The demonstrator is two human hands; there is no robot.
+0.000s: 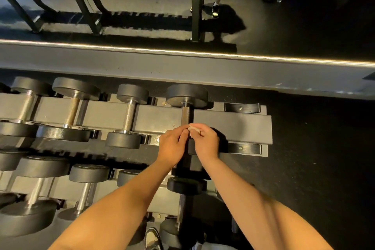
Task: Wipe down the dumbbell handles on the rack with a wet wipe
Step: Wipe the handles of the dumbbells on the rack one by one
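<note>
A small crumpled white wet wipe (193, 128) is pinched between the fingertips of my left hand (173, 146) and my right hand (205, 141). Both hands meet just above the near end of a dark dumbbell handle (185, 115) on the top tier of the rack (233, 126). That dumbbell's far head (187, 95) shows; its near head is hidden under my hands. To the left lie a knurled steel handle (129, 115) and a brownish handle (72, 112).
A lower tier holds more dumbbells (89, 173). Empty cradles (242, 107) sit at the rack's right end. A mirror (182, 6) behind a grey ledge (182, 67) reflects the rack. Dark floor (314, 158) lies to the right. A shoe (151, 238) shows below.
</note>
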